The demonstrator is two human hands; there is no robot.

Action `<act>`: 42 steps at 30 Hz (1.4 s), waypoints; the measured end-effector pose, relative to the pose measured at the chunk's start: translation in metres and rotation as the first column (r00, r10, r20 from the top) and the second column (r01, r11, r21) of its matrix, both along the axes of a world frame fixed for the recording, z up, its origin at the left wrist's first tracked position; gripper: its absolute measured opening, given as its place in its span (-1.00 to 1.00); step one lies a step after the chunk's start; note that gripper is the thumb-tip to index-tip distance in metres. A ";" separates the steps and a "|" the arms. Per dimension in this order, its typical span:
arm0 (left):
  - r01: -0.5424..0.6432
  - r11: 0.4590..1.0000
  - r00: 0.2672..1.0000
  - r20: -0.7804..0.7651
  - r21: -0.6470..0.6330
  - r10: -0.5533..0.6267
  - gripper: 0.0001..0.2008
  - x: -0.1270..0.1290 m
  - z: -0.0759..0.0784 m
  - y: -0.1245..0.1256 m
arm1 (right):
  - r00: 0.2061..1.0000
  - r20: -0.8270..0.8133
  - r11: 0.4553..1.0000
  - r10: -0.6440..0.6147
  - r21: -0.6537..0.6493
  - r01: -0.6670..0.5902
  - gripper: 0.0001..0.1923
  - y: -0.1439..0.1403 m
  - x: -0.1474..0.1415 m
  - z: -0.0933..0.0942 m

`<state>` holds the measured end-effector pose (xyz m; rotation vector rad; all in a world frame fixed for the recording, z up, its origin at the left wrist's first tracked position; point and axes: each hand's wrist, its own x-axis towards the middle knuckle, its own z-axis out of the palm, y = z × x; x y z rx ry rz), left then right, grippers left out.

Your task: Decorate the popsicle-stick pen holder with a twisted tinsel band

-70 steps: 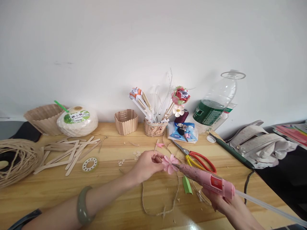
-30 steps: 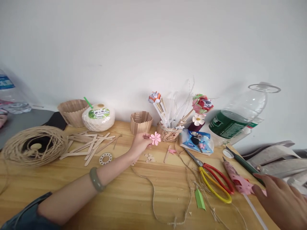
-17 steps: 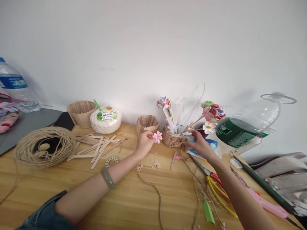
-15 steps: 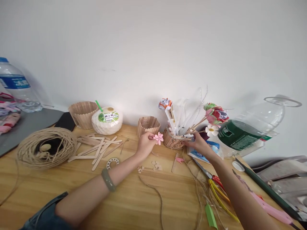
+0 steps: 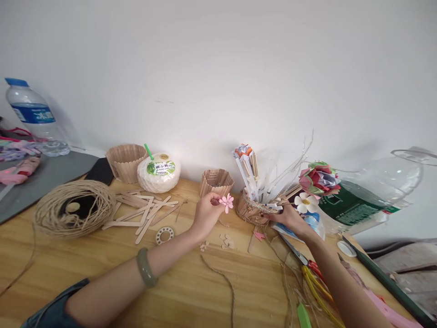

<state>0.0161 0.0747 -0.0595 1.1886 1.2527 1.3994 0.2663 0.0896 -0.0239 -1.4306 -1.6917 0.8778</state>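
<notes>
My left hand point(image 5: 207, 213) pinches a small pink flower point(image 5: 226, 202) between thumb and fingers. To its right stands a wooden-stick basket point(image 5: 251, 210) with twine around its rim. My right hand point(image 5: 289, 217) grips the basket's right side; some of its fingers are hidden. Out of the basket rise white plastic sticks point(image 5: 254, 187), wire stems, an orange-and-lilac paper flower point(image 5: 243, 152) and a red-green paper rose point(image 5: 320, 178). A white flower point(image 5: 306, 202) shows just above my right wrist. Behind my left hand sits a small stick pot point(image 5: 218, 177).
On the left lie a twine coil point(image 5: 75, 208), loose craft sticks point(image 5: 145, 214) and a tape ring point(image 5: 164, 235). A coconut point(image 5: 159, 173) and a larger stick pot point(image 5: 126, 163) stand behind. Scissors point(image 5: 297, 250), yellow-handled pliers point(image 5: 316, 289) and a big bottle point(image 5: 355, 202) are at right.
The view has turned slightly left. The basket and its flowers have shifted a little toward me and to the right, my right hand still on it. My left hand keeps the pink flower.
</notes>
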 end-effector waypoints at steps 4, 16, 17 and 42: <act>-0.031 0.993 0.999 0.035 0.111 0.028 -0.91 -0.007 0.020 -0.015 | 0.993 -0.114 0.999 -0.011 -0.044 0.006 -0.48 -0.019 -0.002 -0.001; -0.037 0.778 0.999 0.042 0.627 0.015 -0.74 -0.015 0.064 -0.055 | 0.809 -0.581 0.994 -0.087 -0.105 0.031 -0.49 -0.077 -0.011 -0.010; -0.028 0.739 1.000 0.015 0.673 0.023 -0.72 -0.014 0.066 -0.058 | 0.798 -0.596 0.994 -0.090 -0.109 0.030 -0.45 -0.080 -0.013 -0.009; 0.159 0.338 0.888 -0.284 0.928 0.361 -0.68 -0.005 0.050 -0.050 | 0.785 -0.617 0.979 -0.060 -0.191 -0.076 -0.33 -0.096 -0.020 -0.017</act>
